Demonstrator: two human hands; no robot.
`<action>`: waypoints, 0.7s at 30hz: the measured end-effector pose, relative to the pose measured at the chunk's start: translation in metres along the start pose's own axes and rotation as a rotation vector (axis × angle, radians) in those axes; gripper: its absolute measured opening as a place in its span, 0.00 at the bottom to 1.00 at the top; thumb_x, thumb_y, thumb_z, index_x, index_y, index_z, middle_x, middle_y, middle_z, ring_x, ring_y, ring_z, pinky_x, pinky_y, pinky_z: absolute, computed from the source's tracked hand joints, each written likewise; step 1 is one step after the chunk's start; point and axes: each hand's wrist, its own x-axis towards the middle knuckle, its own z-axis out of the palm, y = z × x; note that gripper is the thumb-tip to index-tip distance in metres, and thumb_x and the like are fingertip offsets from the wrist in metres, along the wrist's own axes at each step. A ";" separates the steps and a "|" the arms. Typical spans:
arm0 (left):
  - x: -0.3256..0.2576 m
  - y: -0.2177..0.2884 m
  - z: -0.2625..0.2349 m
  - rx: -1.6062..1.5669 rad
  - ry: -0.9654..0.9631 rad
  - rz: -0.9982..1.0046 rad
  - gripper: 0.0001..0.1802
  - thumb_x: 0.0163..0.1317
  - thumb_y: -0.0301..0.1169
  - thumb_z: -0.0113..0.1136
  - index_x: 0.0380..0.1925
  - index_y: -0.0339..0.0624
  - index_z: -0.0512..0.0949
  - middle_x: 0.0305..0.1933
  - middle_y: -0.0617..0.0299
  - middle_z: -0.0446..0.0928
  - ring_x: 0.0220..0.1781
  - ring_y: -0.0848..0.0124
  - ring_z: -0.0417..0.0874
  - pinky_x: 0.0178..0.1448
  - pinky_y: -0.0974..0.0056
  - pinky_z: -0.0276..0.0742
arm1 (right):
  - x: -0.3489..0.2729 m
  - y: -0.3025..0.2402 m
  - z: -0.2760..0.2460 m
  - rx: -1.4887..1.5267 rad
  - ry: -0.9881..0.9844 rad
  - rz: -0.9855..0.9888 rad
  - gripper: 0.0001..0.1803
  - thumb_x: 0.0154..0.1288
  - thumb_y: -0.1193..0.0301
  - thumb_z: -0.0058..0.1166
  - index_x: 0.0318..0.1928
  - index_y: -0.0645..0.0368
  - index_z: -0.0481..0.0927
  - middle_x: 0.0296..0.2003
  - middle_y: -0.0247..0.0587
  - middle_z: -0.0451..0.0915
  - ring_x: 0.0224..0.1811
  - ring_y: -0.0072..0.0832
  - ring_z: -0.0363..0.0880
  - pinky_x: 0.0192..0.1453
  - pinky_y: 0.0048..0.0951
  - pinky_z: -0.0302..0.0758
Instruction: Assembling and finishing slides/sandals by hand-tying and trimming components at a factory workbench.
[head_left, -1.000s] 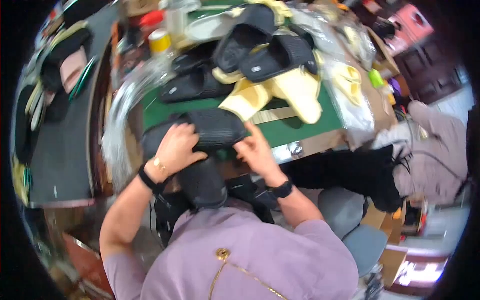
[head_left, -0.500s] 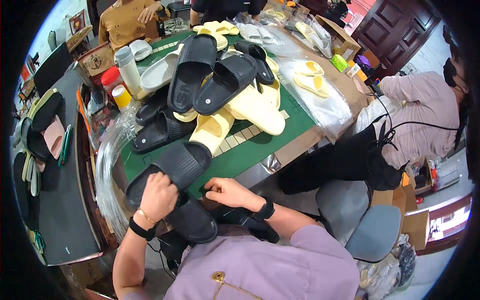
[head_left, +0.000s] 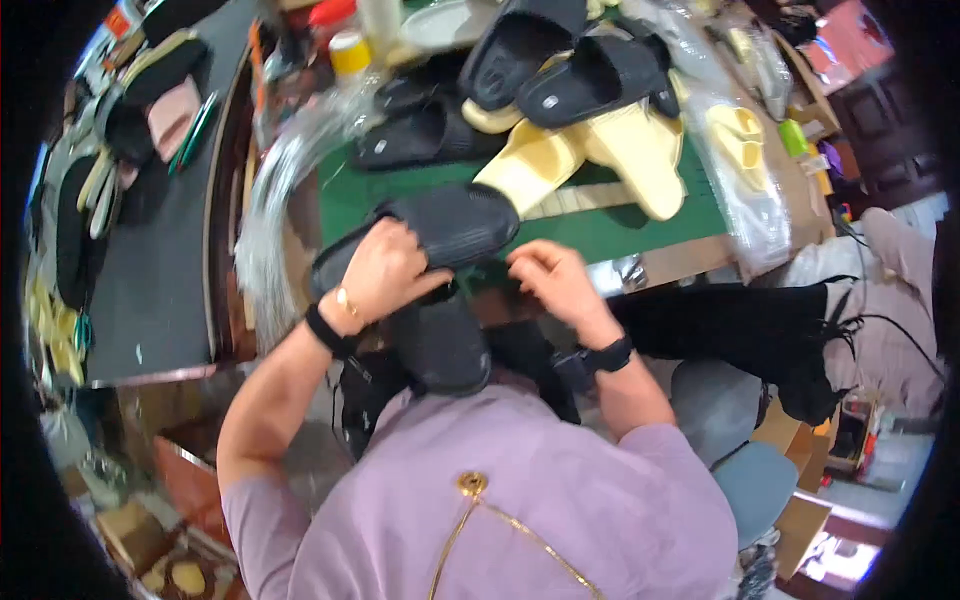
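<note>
My left hand grips a pair of black slippers at the near edge of the table, its fingers curled and its thumb reaching out over the lower one. The upper black slipper lies crosswise, its ribbed strap toward the right. Below it, the other black slipper points toward my lap. My right hand is raised just right of the pair, apart from it. Its fingers are bent, thumb near the forefinger; anything between them is too small and blurred to make out.
Black slippers and cream slippers are heaped on a green mat. Clear plastic bags hang at the table's left. A cream pair lies on plastic at right. A co-worker's black-clad leg is close by my right arm.
The whole view has shifted, with the table higher in the picture. My right hand has drawn away from the slippers, and my left thumb has stretched out over the lower one.
</note>
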 end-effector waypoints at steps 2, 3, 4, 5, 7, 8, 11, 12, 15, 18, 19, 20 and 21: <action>0.001 -0.004 -0.001 -0.048 0.030 -0.052 0.19 0.46 0.39 0.72 0.10 0.40 0.75 0.19 0.56 0.72 0.28 0.57 0.74 0.38 0.56 0.70 | 0.004 0.000 -0.004 0.018 -0.030 0.039 0.11 0.66 0.70 0.55 0.42 0.64 0.81 0.31 0.32 0.81 0.28 0.17 0.75 0.34 0.22 0.74; -0.003 -0.007 0.001 -0.071 0.052 -0.089 0.19 0.45 0.39 0.72 0.10 0.39 0.75 0.19 0.55 0.71 0.27 0.56 0.74 0.37 0.55 0.70 | 0.005 0.001 -0.003 0.005 -0.056 0.054 0.11 0.66 0.70 0.56 0.43 0.65 0.81 0.31 0.32 0.81 0.28 0.17 0.75 0.34 0.21 0.74; -0.004 -0.012 0.002 -0.066 0.043 -0.111 0.19 0.45 0.39 0.72 0.10 0.39 0.75 0.19 0.55 0.71 0.27 0.56 0.74 0.37 0.55 0.70 | 0.004 -0.003 0.000 -0.007 -0.086 0.096 0.12 0.66 0.70 0.56 0.44 0.65 0.81 0.31 0.33 0.81 0.29 0.17 0.75 0.34 0.22 0.74; -0.006 -0.017 0.003 -0.082 0.117 -0.156 0.19 0.45 0.38 0.73 0.10 0.38 0.75 0.19 0.54 0.71 0.27 0.55 0.74 0.35 0.55 0.70 | 0.005 0.003 0.003 -0.002 -0.107 0.100 0.12 0.66 0.70 0.56 0.44 0.65 0.81 0.31 0.33 0.81 0.29 0.17 0.75 0.34 0.22 0.74; -0.007 -0.020 -0.002 -0.094 0.190 -0.207 0.20 0.44 0.37 0.74 0.10 0.37 0.74 0.19 0.53 0.71 0.26 0.55 0.74 0.33 0.54 0.70 | 0.005 0.014 0.009 -0.055 -0.175 0.057 0.13 0.68 0.68 0.54 0.48 0.63 0.80 0.33 0.31 0.81 0.29 0.14 0.73 0.30 0.18 0.71; -0.008 -0.022 -0.007 -0.112 0.261 -0.297 0.21 0.44 0.37 0.74 0.10 0.36 0.73 0.20 0.52 0.71 0.25 0.54 0.74 0.32 0.54 0.70 | 0.005 0.015 0.012 -0.054 -0.186 0.058 0.13 0.68 0.68 0.54 0.48 0.63 0.80 0.33 0.31 0.81 0.29 0.14 0.73 0.30 0.18 0.71; 0.001 -0.017 -0.028 -0.027 0.345 -0.402 0.22 0.43 0.37 0.75 0.10 0.35 0.71 0.19 0.51 0.71 0.24 0.53 0.74 0.30 0.53 0.70 | 0.004 0.004 0.022 -0.108 -0.171 -0.009 0.16 0.68 0.68 0.54 0.51 0.65 0.79 0.32 0.31 0.80 0.29 0.14 0.73 0.32 0.19 0.71; 0.001 -0.017 -0.034 0.002 0.371 -0.395 0.22 0.44 0.37 0.75 0.09 0.36 0.71 0.19 0.52 0.71 0.24 0.53 0.74 0.30 0.54 0.70 | 0.004 -0.012 0.026 -0.102 -0.167 -0.038 0.17 0.66 0.68 0.56 0.52 0.65 0.78 0.30 0.31 0.80 0.28 0.15 0.73 0.32 0.20 0.71; 0.008 -0.012 -0.042 0.034 0.384 -0.366 0.22 0.43 0.36 0.75 0.09 0.37 0.71 0.18 0.53 0.71 0.24 0.54 0.74 0.31 0.55 0.69 | 0.008 -0.045 0.043 0.010 -0.225 -0.044 0.19 0.65 0.68 0.57 0.54 0.65 0.77 0.27 0.31 0.80 0.27 0.16 0.74 0.31 0.22 0.71; 0.016 -0.008 -0.039 0.055 0.415 -0.300 0.21 0.43 0.37 0.75 0.09 0.38 0.72 0.18 0.55 0.71 0.24 0.56 0.74 0.32 0.56 0.70 | 0.010 -0.082 0.055 0.121 -0.412 0.021 0.18 0.66 0.68 0.56 0.53 0.65 0.77 0.26 0.31 0.79 0.27 0.15 0.73 0.31 0.22 0.70; 0.016 -0.008 -0.038 0.058 0.417 -0.300 0.21 0.43 0.37 0.75 0.09 0.38 0.72 0.18 0.55 0.71 0.24 0.56 0.74 0.32 0.56 0.70 | 0.011 -0.089 0.058 0.127 -0.539 0.068 0.16 0.67 0.68 0.55 0.51 0.65 0.79 0.26 0.31 0.78 0.27 0.15 0.73 0.31 0.21 0.70; 0.016 -0.007 -0.037 0.058 0.404 -0.297 0.21 0.43 0.37 0.75 0.09 0.38 0.73 0.18 0.55 0.72 0.25 0.56 0.74 0.32 0.56 0.70 | 0.013 -0.083 0.061 0.179 -0.634 0.000 0.12 0.69 0.67 0.52 0.42 0.64 0.81 0.25 0.30 0.77 0.26 0.15 0.73 0.30 0.20 0.69; 0.015 -0.009 -0.036 0.060 0.391 -0.297 0.21 0.43 0.38 0.75 0.10 0.38 0.73 0.19 0.55 0.72 0.25 0.57 0.75 0.32 0.56 0.70 | 0.014 -0.085 0.058 0.177 -0.639 0.000 0.12 0.69 0.67 0.52 0.42 0.64 0.81 0.25 0.30 0.77 0.26 0.15 0.73 0.30 0.20 0.69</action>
